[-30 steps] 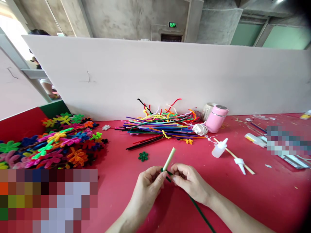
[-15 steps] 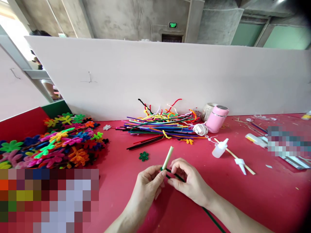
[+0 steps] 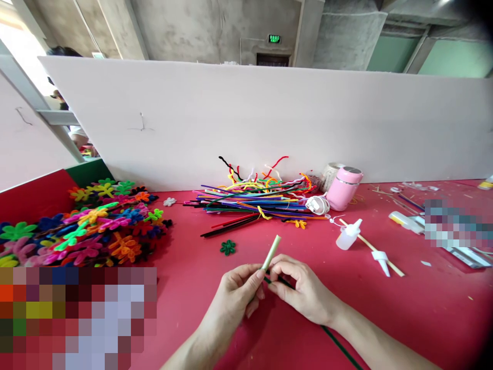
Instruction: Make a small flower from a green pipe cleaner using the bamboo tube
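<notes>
My left hand (image 3: 241,293) is closed round the lower part of a pale wooden stick (image 3: 271,252), which leans up and to the right. A dark green pipe cleaner (image 3: 339,345) runs from the stick into my right hand (image 3: 300,285), whose fingers pinch it close to the stick. Its long tail comes out under my right wrist and trails toward the lower edge. My fingers hide where the pipe cleaner meets the stick. Just beyond my left hand a dark green pipe-cleaner flower (image 3: 228,247) lies on the red table (image 3: 192,308).
At left is a heap of colourful pipe-cleaner flowers (image 3: 88,221). Bundled pipe cleaners (image 3: 250,200) lie along the white partition (image 3: 231,118), beside a pink thermos (image 3: 344,189). A glue bottle (image 3: 348,235), a thin stick (image 3: 393,267) and a white nozzle cap (image 3: 381,262) are at right.
The stick has tilted further right in my left hand. My right fingers have closed in on the pipe cleaner beside the stick.
</notes>
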Demonstrator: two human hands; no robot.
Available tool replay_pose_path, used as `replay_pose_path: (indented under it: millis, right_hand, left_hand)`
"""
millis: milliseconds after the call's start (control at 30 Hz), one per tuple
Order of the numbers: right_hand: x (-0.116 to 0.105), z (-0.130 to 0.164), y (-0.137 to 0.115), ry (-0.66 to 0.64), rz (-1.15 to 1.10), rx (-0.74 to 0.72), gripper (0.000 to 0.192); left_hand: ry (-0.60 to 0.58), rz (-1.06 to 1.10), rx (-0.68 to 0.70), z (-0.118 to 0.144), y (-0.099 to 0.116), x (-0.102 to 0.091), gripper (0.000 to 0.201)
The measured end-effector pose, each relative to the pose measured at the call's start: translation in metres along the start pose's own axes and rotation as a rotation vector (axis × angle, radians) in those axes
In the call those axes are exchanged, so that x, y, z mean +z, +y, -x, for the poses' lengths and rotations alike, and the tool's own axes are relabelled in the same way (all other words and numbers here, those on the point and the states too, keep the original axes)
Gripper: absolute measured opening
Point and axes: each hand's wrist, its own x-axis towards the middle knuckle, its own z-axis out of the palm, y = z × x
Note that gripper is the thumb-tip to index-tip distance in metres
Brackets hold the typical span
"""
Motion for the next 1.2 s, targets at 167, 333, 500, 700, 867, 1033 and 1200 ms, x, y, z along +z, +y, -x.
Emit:
replay_pose_path:
  millis: [167,333,500,700,867,1033,1200]
  right_hand:
    - [-0.005,0.000,0.003,-0.063,-0.041,0.019,0.010]
    - [-0.008,-0.002,0.005,-0.104,-0.097,0.029,0.011]
    - [-0.009,-0.003,0.006,-0.098,-0.152,0.045,0.012]
    - [-0.010,-0.002,0.010,-0.121,-0.239,0.066,0.011]
    - [-0.010,-0.001,0.010,-0.155,-0.289,0.072,0.008]
    - [-0.011,-0.001,0.011,-0.148,-0.330,0.106,0.008]
    - [-0.014,-0.002,0.012,-0.140,-0.256,0.163,0.010]
  left_hand:
    - [-0.046,0.016,-0.021,-0.003,-0.001,-0.003,0.034]
    - [-0.089,0.012,-0.036,-0.003,0.000,-0.004,0.030]
    - [-0.142,0.054,-0.014,-0.001,0.000,-0.007,0.027]
    - [-0.191,0.009,0.019,0.000,0.000,-0.008,0.025]
    - [-0.137,-0.006,0.035,-0.002,-0.001,-0.006,0.022]
    - [-0.085,-0.002,0.045,-0.004,0.000,-0.006,0.026]
    - [-0.079,0.016,0.040,-0.001,0.002,-0.006,0.025]
